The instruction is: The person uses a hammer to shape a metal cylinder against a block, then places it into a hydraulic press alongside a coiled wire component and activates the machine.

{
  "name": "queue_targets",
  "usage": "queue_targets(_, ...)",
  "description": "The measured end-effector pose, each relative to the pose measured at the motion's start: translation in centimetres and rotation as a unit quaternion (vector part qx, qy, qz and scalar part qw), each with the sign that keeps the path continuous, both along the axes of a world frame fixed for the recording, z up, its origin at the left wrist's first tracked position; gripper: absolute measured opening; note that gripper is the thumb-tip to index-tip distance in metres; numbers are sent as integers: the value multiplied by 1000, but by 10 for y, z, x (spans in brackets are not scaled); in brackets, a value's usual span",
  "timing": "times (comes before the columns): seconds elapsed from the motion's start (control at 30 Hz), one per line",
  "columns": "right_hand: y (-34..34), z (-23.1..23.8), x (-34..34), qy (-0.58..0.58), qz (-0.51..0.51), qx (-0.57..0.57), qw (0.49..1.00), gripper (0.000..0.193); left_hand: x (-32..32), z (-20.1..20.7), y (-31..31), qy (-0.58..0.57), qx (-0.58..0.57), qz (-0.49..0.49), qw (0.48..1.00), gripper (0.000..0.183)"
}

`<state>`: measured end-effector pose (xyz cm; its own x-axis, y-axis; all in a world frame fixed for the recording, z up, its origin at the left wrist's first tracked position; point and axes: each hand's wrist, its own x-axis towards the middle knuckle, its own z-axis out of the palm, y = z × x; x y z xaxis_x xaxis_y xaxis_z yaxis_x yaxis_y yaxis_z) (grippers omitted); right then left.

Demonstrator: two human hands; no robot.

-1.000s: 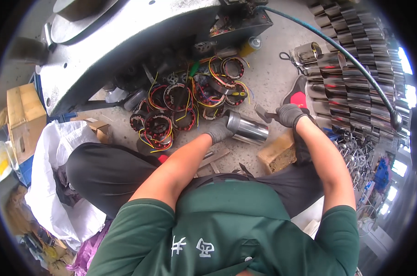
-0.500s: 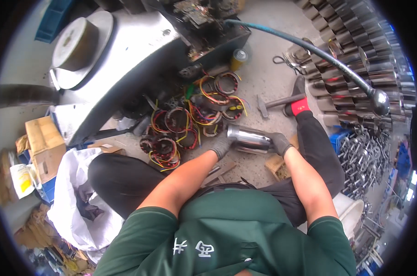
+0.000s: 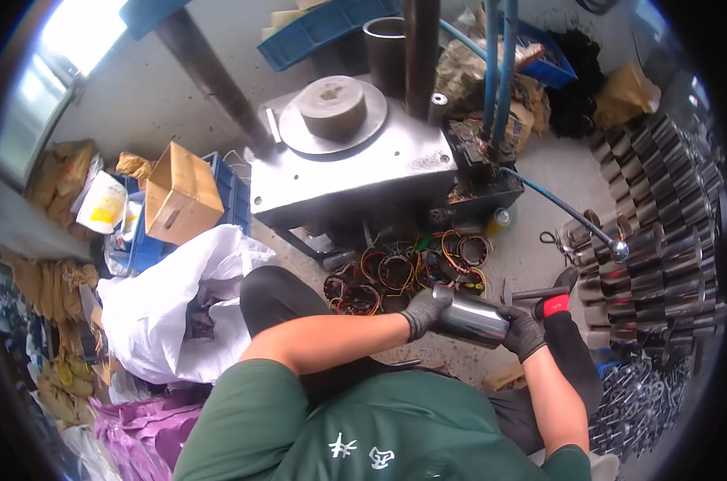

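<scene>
A seated worker grips a polished steel cylinder (image 3: 469, 319) end to end: the gloved left hand (image 3: 424, 311) is wrapped round its near end, the gloved right hand (image 3: 524, 332) cupped over the far end, both closed firmly on it. The cylinder sits just right of centre, above the knees, tilted slightly down toward 4 o'clock.

Judging by the scene, much is left to do: rows of like cylinders (image 3: 660, 232), smooth and mirror-bright, are stacked at 3 o'clock, while this one is only in hand. At 12 o'clock stands a grey metal press (image 3: 355, 164) with a round disc on top. Coils of orange and red wire (image 3: 403, 272) lie tangled below it. A red-handled hammer (image 3: 544, 301) rests just beside the right hand.
</scene>
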<state>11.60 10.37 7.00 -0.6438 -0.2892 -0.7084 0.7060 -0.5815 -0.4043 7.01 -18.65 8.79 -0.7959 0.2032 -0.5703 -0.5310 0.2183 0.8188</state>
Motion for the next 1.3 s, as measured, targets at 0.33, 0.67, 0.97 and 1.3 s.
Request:
queue_targets(0.33,-223,222,-157,421,48,301,854,27,-56,201,-173,155,278,315,894,33)
queue_targets(0.67,-256,216,-362,389,138,826,384,48,-138,173,-151,167,369,333,852,31)
queue_targets(0.97,-264,229,-376,311,245,866,306,40,-163,179,-136,78,405,305,859,57)
queue_targets(1.3,-258,224,-386,327,78,843,420,51,-151,183,-133,99,391,285,869,54)
